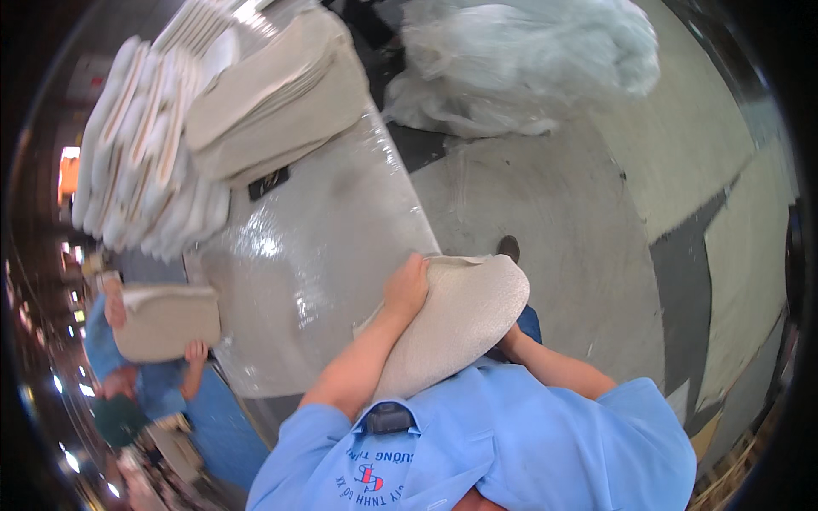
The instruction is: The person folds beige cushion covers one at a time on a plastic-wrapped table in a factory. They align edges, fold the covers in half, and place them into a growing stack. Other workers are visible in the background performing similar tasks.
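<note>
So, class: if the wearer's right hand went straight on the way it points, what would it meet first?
Most likely the beige fabric cover, which partly hides the right hand; depth is unclear.

Glare streaks the table (358, 234); the dark, curved edges seem blurred.

Table (341, 221) open midway — beige stack (294, 106) blocks beyond.

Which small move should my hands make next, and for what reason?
Probably the left hand should straighten the loose top edge of the beige padded piece: this edge looks folded and uneven, the left hand grips beside it, and the right hand, partly hidden, is at the opposite side.
</note>
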Action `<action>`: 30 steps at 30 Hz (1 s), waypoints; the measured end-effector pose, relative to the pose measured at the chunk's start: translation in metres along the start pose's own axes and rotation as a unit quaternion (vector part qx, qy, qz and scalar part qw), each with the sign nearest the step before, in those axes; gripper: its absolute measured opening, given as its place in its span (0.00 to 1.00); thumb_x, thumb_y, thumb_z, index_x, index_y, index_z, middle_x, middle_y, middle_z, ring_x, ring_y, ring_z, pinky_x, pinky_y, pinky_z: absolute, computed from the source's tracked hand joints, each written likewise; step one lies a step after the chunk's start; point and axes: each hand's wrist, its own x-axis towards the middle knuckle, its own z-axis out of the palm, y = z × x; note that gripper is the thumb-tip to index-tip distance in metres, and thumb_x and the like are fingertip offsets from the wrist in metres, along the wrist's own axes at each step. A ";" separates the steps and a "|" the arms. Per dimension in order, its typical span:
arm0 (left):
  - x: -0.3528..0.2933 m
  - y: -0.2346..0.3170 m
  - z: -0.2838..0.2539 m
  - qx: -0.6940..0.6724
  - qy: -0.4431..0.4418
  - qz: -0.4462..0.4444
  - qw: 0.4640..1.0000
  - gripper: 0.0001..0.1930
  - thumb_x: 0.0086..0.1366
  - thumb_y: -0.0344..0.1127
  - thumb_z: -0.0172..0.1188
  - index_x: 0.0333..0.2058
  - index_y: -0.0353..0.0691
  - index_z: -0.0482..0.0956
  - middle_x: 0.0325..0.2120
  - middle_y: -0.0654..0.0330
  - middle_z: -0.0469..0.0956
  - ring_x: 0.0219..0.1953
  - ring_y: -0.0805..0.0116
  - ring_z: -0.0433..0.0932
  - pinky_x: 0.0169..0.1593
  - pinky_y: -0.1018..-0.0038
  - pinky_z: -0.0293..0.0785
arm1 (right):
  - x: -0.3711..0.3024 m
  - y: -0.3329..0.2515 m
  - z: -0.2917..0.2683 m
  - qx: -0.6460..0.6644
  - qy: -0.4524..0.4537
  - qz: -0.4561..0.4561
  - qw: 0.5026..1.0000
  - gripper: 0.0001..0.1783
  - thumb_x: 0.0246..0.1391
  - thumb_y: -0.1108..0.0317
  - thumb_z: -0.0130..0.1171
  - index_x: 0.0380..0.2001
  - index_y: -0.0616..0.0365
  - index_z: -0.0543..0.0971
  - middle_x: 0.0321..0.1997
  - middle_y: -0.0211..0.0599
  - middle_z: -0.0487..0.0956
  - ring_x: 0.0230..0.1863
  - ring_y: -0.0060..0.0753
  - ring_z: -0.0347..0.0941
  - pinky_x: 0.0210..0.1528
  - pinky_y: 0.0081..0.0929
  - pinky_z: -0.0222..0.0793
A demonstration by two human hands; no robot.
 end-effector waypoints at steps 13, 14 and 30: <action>-0.083 -0.112 -0.097 -0.135 -0.255 -0.142 0.947 0.24 0.73 0.54 0.61 0.49 0.37 0.88 0.38 0.54 0.88 0.39 0.64 0.83 0.47 0.64 0.77 | 0.096 -0.200 0.102 -0.797 -0.276 0.076 0.531 0.29 0.66 0.48 0.63 0.61 0.57 0.82 0.57 0.41 0.84 0.56 0.44 0.79 0.58 0.45 0.74; -0.086 -0.118 -0.095 -0.123 -0.214 -0.130 0.960 0.23 0.73 0.54 0.60 0.48 0.38 0.87 0.38 0.52 0.87 0.39 0.60 0.83 0.47 0.62 0.77 | 0.107 -0.191 0.104 -0.832 -0.314 0.089 0.448 0.29 0.65 0.48 0.63 0.60 0.58 0.83 0.55 0.43 0.85 0.55 0.47 0.80 0.57 0.45 0.74; -0.084 -0.139 -0.066 -0.007 0.030 -0.076 0.997 0.19 0.79 0.53 0.50 0.38 0.42 0.76 0.27 0.45 0.84 0.32 0.38 0.83 0.37 0.46 0.76 | 0.102 -0.131 0.116 -0.832 -0.216 -0.178 0.480 0.18 0.66 0.57 0.61 0.37 0.65 0.84 0.41 0.58 0.84 0.45 0.66 0.80 0.49 0.56 0.74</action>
